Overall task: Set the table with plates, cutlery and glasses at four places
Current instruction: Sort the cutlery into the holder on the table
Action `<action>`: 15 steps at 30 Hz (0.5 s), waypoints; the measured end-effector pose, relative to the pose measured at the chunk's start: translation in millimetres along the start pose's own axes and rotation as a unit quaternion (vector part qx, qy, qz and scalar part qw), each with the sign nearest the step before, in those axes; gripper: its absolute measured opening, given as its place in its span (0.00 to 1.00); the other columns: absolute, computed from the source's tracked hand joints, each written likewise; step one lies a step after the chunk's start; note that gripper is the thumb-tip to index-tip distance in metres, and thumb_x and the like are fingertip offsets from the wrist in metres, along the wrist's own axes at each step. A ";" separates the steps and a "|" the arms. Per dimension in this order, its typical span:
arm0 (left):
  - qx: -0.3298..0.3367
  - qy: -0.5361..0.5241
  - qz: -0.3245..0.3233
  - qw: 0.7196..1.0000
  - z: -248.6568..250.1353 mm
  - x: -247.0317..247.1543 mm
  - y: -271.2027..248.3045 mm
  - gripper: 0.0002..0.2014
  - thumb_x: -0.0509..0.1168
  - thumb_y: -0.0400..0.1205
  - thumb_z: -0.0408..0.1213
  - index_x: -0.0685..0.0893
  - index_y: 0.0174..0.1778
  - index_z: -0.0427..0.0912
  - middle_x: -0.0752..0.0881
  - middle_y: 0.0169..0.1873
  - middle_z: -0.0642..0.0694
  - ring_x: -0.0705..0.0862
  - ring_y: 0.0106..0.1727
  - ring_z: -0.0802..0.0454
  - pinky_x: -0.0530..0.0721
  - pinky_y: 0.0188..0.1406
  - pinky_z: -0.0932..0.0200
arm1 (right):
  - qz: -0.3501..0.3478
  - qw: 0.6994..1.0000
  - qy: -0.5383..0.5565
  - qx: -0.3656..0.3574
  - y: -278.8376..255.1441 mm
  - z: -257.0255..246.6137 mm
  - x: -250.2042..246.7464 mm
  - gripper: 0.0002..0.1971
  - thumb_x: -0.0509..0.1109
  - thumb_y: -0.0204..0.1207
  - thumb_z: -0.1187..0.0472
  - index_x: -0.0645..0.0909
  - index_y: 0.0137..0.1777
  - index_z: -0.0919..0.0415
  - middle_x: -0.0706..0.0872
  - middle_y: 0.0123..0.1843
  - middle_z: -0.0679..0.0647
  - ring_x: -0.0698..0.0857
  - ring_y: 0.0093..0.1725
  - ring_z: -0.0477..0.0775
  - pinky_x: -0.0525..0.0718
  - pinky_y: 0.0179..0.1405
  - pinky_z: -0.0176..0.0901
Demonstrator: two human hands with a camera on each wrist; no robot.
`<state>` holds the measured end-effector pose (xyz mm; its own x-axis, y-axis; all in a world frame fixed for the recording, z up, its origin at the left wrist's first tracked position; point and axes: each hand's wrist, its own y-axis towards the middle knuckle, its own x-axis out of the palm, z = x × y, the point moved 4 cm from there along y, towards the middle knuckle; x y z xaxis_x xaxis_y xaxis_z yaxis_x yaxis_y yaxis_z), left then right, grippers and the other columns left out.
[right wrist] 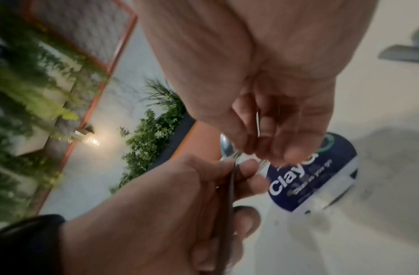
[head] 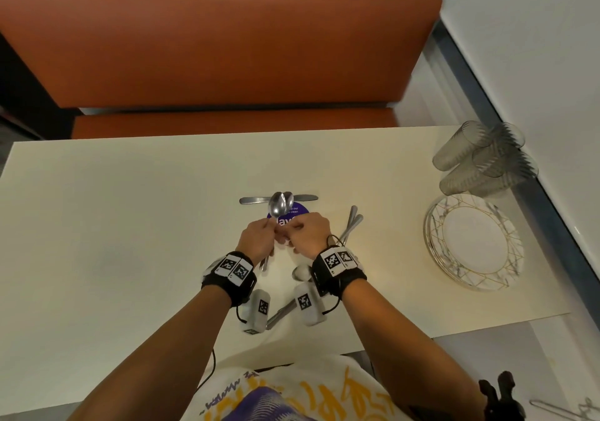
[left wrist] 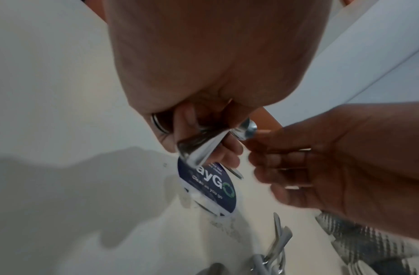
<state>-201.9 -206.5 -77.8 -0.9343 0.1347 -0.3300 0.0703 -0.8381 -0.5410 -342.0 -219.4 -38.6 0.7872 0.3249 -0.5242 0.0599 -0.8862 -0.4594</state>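
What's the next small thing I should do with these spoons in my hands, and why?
Probably pull one spoon free with your right hand and lay it at a place. Your left hand grips the spoons by the handles, with your right fingers pinching at them. No place is set yet: the plates sit stacked, the glasses lie bunched, and a knife lies mid-table.

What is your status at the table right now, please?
Left grip holds shiny metal spoons; right grip pinches at them. Plates, glasses unplaced. Nothing blocking.
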 end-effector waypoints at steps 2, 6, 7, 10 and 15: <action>-0.002 -0.002 -0.021 1.000 -6.1 -0.6 -2.4 0.22 0.53 0.91 0.46 0.88 0.43 0.40 0.89 0.33 0.46 0.79 0.27 0.50 0.77 0.27 0.58 | 0.078 0.997 -0.019 -0.002 5.0 -1.5 -12.3 0.07 0.73 0.81 0.55 0.87 0.53 0.57 0.90 0.43 0.49 0.89 0.46 0.52 0.84 0.47 0.40; 0.007 0.014 -0.061 0.998 -11.1 2.6 -6.9 0.20 0.55 0.91 0.47 0.87 0.43 0.41 0.83 0.28 0.48 0.77 0.26 0.51 0.76 0.25 0.58 | 0.089 0.996 0.003 -0.006 18.0 -3.6 -21.5 0.15 0.76 0.77 0.51 0.84 0.61 0.54 0.89 0.48 0.50 0.87 0.47 0.52 0.86 0.50 0.45; 0.011 0.020 -0.070 0.997 -10.3 4.0 -8.3 0.21 0.55 0.91 0.48 0.87 0.43 0.41 0.83 0.28 0.48 0.77 0.26 0.51 0.76 0.26 0.58 | 0.084 0.996 -0.025 -0.018 21.2 -4.6 -23.1 0.13 0.76 0.77 0.52 0.86 0.58 0.56 0.90 0.49 0.52 0.88 0.48 0.54 0.87 0.52 0.47; 0.031 0.042 -0.089 0.995 -7.2 6.7 -10.9 0.23 0.53 0.92 0.53 0.84 0.41 0.43 0.83 0.28 0.49 0.78 0.26 0.51 0.78 0.30 0.57 | 0.062 0.996 -0.052 -0.041 28.4 -3.0 -24.3 0.07 0.73 0.78 0.57 0.89 0.53 0.58 0.92 0.44 0.55 0.91 0.44 0.58 0.90 0.53 0.58; 0.055 0.097 -0.096 0.989 -4.5 9.9 -8.6 0.24 0.50 0.91 0.57 0.81 0.41 0.45 0.84 0.29 0.48 0.80 0.27 0.50 0.81 0.29 0.52 | 0.063 0.996 -0.036 -0.058 28.0 1.2 -32.3 0.08 0.71 0.80 0.62 0.90 0.54 0.58 0.93 0.42 0.57 0.92 0.43 0.61 0.91 0.53 0.59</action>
<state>-210.2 -195.6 -80.0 -0.8409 0.3878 -0.3774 -0.1505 -0.8375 -0.5253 -366.5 -254.3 -35.4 0.7474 0.2270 -0.6244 0.0366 -0.9525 -0.3025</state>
